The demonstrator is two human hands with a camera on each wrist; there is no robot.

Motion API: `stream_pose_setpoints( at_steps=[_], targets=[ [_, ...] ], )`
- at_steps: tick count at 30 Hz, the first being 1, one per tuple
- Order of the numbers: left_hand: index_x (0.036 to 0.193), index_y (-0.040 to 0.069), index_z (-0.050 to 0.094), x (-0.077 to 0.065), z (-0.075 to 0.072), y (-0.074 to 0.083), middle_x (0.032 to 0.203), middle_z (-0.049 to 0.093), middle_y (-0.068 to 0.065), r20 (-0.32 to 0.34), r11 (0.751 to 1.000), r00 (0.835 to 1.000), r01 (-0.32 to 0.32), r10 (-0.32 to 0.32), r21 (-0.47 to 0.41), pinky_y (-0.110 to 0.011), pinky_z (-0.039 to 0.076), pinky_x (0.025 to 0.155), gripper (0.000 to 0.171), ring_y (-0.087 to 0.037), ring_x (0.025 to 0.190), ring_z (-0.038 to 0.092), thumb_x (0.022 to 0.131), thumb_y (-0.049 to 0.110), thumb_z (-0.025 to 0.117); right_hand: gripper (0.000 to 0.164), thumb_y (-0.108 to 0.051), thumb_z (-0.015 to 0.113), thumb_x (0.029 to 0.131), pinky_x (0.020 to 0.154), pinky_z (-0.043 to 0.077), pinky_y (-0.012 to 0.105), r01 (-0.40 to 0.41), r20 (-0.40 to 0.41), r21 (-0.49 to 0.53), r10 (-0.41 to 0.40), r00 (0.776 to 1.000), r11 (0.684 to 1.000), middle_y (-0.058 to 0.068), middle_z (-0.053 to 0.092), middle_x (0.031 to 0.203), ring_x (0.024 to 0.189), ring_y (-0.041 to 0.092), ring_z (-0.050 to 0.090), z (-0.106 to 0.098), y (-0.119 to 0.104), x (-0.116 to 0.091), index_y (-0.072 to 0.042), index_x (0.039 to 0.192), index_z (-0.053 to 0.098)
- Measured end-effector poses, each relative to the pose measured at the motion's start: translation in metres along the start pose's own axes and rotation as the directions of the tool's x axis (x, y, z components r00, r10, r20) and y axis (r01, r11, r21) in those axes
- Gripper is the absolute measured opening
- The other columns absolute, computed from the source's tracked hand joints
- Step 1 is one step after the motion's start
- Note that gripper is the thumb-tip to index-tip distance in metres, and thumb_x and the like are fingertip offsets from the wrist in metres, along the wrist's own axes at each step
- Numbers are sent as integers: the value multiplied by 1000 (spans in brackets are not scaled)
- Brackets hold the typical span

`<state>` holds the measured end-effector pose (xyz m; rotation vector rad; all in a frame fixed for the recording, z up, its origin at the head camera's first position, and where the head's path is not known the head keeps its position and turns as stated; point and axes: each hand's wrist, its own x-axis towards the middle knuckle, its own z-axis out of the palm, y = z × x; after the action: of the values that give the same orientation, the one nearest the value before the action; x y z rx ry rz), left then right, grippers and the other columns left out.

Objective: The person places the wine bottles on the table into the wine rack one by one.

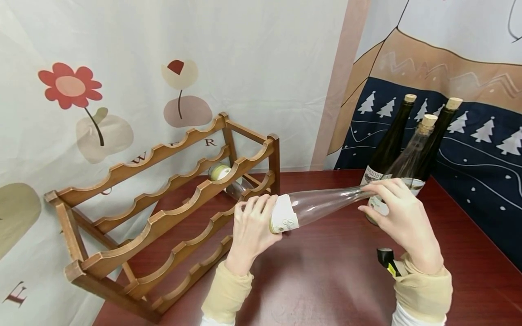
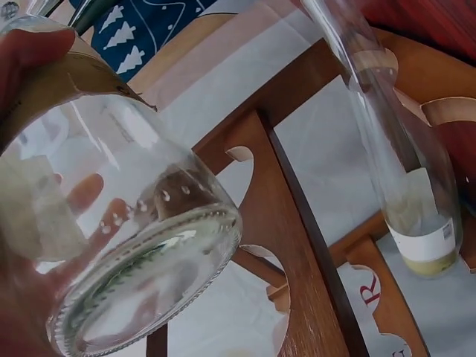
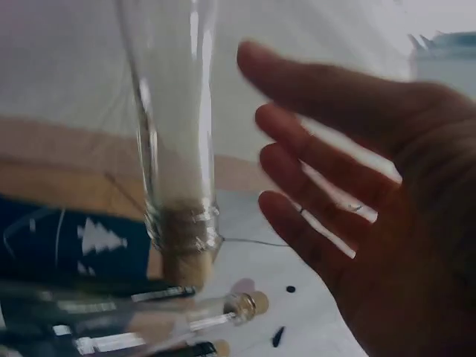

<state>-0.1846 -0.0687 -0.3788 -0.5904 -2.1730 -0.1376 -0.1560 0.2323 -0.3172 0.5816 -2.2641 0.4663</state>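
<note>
A clear glass wine bottle (image 1: 322,206) with a white label is held tilted above the table, its neck pointing right. My left hand (image 1: 253,228) grips it near the base, fingers wrapped over the label. In the left wrist view, the bottle's round base (image 2: 156,275) faces the wooden rack. My right hand (image 1: 403,219) is beside the neck. The right wrist view shows its fingers (image 3: 320,156) loosely bent, with a gap between them and the bottle neck (image 3: 175,126). A cork (image 3: 186,269) sits in the mouth.
A wooden wine rack (image 1: 195,199) with scalloped rails stands on the left. Another clear bottle (image 2: 420,216) lies in it. Two dark bottles (image 1: 393,131) and one clear corked bottle (image 1: 409,156) stand at the back right of the red-brown table (image 1: 326,271). Printed curtains hang behind.
</note>
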Motion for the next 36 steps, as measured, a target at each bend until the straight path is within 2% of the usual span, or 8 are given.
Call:
stream_pose_setpoints(
  at_steps=[5,9,14,18,25,28,32,36],
  targets=[
    [116,18,60,1,0,0,106,65,2,-5,999,1000,-28,29,27,-40,43,81,91,-19,95,59,35,48,88,62,-16,88,55,86,46,44,59,108,-123,-46,993,991,13,63,112,106,30,52,9,3,3,-8,112,63],
    [116,19,61,2,0,0,108,65,2,-10,997,998,-59,59,49,-40,43,83,91,-18,97,59,35,50,89,65,-16,88,54,89,45,47,42,186,-139,-15,982,989,13,63,112,107,32,52,20,4,3,-9,114,62],
    [115,21,60,3,0,0,109,65,3,-14,992,995,-100,101,73,-40,44,84,92,-17,99,58,33,48,91,60,-17,86,57,79,49,44,-7,302,-149,52,952,989,8,66,102,99,27,57,30,3,2,-12,112,62],
    [115,22,59,3,0,-1,111,65,3,-7,988,992,-124,125,88,-39,44,84,91,-18,101,58,34,46,92,50,-16,82,60,64,49,39,-57,392,-153,113,913,987,3,65,90,86,24,61,34,4,2,-15,105,62],
    [116,23,62,2,0,0,113,66,3,4,984,988,-151,151,97,-38,43,87,85,-18,104,59,38,42,91,26,-15,75,61,47,36,35,-130,515,-161,196,834,978,-4,61,73,63,15,54,42,8,3,-23,80,59],
    [116,23,62,3,1,2,111,66,4,0,980,986,-166,167,105,-37,43,87,85,-18,103,58,38,41,91,24,-13,73,61,43,30,32,-145,550,-162,212,808,976,-9,55,62,56,11,47,44,9,2,-26,68,54],
    [116,23,61,2,2,4,110,65,4,4,978,984,-177,177,109,-37,43,86,87,-18,101,58,37,41,91,25,-11,69,61,40,28,32,-150,571,-161,216,792,975,-9,48,56,52,10,42,46,13,1,-27,62,50],
    [116,22,60,2,1,5,109,63,3,7,980,985,-172,172,102,-38,42,86,88,-19,101,56,36,41,91,26,-9,66,61,41,28,31,-119,567,-150,184,803,982,-9,46,55,51,12,41,46,16,1,-27,61,47]
  ],
)
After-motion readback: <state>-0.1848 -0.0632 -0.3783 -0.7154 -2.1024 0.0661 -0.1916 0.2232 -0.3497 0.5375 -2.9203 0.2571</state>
